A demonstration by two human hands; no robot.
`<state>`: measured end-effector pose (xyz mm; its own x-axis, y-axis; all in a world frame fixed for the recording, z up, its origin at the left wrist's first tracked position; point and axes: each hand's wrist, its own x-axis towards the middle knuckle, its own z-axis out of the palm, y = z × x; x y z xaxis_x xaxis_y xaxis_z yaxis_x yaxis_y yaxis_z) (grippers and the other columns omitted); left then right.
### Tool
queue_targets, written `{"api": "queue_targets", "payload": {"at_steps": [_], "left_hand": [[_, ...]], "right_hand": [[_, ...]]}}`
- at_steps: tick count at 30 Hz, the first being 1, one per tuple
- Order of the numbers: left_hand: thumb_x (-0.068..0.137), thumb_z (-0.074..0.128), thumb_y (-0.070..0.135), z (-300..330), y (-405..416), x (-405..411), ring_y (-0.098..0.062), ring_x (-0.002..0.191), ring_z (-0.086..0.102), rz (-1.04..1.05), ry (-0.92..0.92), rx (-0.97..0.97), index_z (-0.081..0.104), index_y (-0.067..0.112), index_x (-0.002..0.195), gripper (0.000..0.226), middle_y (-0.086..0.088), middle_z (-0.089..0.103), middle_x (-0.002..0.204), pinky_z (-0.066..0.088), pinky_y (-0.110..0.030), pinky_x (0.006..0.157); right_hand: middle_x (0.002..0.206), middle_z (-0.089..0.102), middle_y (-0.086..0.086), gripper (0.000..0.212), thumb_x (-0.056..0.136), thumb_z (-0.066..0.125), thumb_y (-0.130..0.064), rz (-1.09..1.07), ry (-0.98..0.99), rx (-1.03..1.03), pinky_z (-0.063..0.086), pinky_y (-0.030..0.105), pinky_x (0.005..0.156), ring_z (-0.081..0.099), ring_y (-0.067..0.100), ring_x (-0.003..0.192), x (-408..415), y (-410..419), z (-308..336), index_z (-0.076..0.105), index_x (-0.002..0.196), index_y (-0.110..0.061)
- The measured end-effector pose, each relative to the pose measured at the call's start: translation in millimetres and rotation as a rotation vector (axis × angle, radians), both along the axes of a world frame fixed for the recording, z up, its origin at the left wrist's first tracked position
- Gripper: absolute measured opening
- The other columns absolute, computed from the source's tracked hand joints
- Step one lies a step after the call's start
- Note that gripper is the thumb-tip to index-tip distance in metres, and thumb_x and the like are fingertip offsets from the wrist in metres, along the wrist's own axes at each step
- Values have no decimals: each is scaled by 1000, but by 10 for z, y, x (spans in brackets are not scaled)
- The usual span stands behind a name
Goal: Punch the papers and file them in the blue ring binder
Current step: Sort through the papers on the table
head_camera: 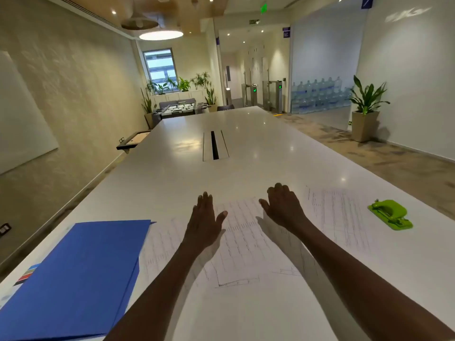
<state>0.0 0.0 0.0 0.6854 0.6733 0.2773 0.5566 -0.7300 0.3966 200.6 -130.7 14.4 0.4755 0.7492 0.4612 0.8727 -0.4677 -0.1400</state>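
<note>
A closed blue ring binder [73, 274] lies flat at the near left of the white table [187, 168]. Several printed sheets are spread across the table: one in the middle [242, 244], one beside the binder [162, 244], one further right [337, 217]. A lime-green hole punch [390, 214] sits at the right, past the rightmost sheet. My left hand [205, 217] is held over the left edge of the middle sheet, fingers straight, thumb out. My right hand [283, 205] hovers at that sheet's right edge, fingers slightly bent. Neither holds anything.
A cable slot [215, 145] runs along the table's middle, far ahead. A coloured printed card [25, 275] peeks out under the binder's left side. The table's right edge drops to carpet; a potted plant [366, 112] stands by the right wall.
</note>
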Motion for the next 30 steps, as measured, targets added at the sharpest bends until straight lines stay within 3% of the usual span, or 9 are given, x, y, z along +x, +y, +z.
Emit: {"api": "queue_targets", "payload": {"at_steps": [6, 12, 15, 20, 23, 27, 30], "left_hand": [[100, 40, 44, -262, -238, 56, -21, 151, -3, 27, 18, -76, -3, 8, 155, 78, -9, -3, 164, 5, -38, 123], [101, 40, 37, -523, -369, 110, -14, 150, -5, 37, -29, -166, -1, 15, 155, 72, -2, -5, 164, 0, -32, 120], [101, 39, 37, -602, -348, 124, -15, 150, -4, 48, -35, -185, 2, 14, 155, 69, -2, -3, 164, 0, -31, 119], [103, 29, 40, -699, -292, 144, -22, 151, 4, 55, 69, -55, 22, 11, 153, 58, -9, 11, 163, 6, -35, 120], [104, 28, 39, -714, -286, 158, -27, 150, 12, 56, 103, 22, 27, 9, 151, 56, -13, 19, 161, 12, -38, 121], [104, 29, 38, -675, -292, 175, -30, 149, 15, 63, 145, 58, 31, 8, 150, 54, -14, 24, 160, 16, -41, 122], [106, 28, 32, -651, -308, 203, -34, 149, 17, 8, 248, 193, 39, 8, 146, 48, -19, 31, 156, 12, -47, 122]], "right_hand": [[118, 54, 20, 65, 76, 65, -60, -63, 302, -239, 48, 39, 84, 50, 33, 111, -95, 21, -166, 56, 107, -3], [99, 62, 15, 47, 69, 80, -44, -64, 449, -271, 50, 38, 81, 59, 33, 98, -197, 87, -185, 51, 80, -9], [100, 64, 12, 46, 68, 83, -41, -157, 487, -285, 47, 37, 84, 57, 31, 100, -254, 189, -149, 51, 81, -11], [104, 65, 11, 33, 71, 82, -28, -287, 520, -305, 48, 35, 80, 56, 31, 102, -270, 335, -150, 65, 93, -10], [104, 65, 13, 21, 74, 77, -20, -289, 525, -323, 52, 37, 83, 59, 32, 100, -272, 374, -145, 63, 86, -10], [105, 65, 15, 26, 73, 78, -21, -275, 545, -347, 52, 38, 83, 60, 34, 100, -258, 393, -125, 64, 90, -8], [101, 66, 13, 22, 73, 77, -20, -262, 534, -346, 51, 36, 78, 61, 33, 97, -274, 389, -120, 58, 80, -11]]}}
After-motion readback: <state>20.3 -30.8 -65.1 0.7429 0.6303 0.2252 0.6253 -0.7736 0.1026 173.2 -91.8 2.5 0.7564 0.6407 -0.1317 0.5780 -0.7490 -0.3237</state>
